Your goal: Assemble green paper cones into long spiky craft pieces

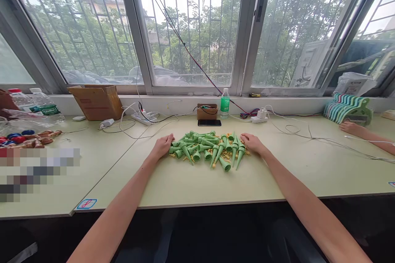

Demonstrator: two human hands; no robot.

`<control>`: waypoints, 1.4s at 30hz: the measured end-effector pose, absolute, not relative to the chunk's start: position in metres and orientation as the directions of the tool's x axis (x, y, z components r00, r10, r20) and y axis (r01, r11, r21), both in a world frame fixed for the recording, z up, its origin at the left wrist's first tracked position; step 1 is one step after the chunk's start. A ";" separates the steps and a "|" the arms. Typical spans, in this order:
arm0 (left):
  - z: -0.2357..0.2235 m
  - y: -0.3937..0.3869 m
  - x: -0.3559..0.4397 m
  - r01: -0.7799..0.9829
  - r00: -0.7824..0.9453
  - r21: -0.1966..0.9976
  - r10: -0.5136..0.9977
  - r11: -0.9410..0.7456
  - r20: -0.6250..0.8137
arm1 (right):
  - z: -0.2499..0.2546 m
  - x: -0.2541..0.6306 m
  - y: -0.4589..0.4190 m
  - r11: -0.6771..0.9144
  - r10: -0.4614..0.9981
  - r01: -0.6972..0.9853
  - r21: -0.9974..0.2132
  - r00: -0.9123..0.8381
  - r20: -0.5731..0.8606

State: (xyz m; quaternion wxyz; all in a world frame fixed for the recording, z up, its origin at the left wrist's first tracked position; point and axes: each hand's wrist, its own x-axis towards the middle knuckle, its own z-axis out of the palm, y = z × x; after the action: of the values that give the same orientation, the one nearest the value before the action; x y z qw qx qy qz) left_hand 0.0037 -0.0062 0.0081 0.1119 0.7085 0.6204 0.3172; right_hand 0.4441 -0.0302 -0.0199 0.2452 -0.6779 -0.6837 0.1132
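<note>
The pile of green cones [207, 148] lies between the left grip [166, 144] and right grip [249, 141], both loosely curled, seemingly holding nothing.

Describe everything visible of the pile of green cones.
The pile of green cones lies heaped on the table. Each looks like hollow plastic, tapering from a wide, collared mouth to a tip; they point in many directions. Small yellowish pieces lie among them. The left hand is at one end, the right hand at the other.
</note>
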 end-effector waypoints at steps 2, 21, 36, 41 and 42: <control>0.008 -0.006 0.003 0.809 0.031 0.551 0.950 -0.207 0.311 | -0.020 0.444 -0.030 0.057 0.982 0.871 -0.489 0.038 0.182; 0.008 -0.006 0.004 0.807 0.038 0.550 0.948 -0.215 0.315 | -0.019 0.443 -0.031 0.064 0.982 0.872 -0.485 0.031 0.185; 0.031 -0.039 0.038 0.752 0.074 0.449 0.738 -0.483 0.670 | 0.009 0.372 -0.070 0.507 0.714 0.744 -0.435 -0.079 0.696; 0.034 -0.069 0.073 0.660 0.374 0.248 0.597 -0.709 0.710 | 0.016 0.318 -0.109 0.828 0.482 0.530 -0.183 -0.508 0.714; 0.033 -0.074 0.079 0.631 0.446 0.203 0.564 -0.749 0.694 | 0.015 0.311 -0.115 0.855 0.451 0.497 -0.150 -0.568 0.688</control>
State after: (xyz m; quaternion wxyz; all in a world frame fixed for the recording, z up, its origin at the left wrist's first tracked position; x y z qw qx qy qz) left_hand 0.0794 -0.0736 0.0326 -0.0428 0.8494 0.3520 0.3910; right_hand 0.3113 -0.1150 0.0146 0.3795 -0.2680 -0.8850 -0.0302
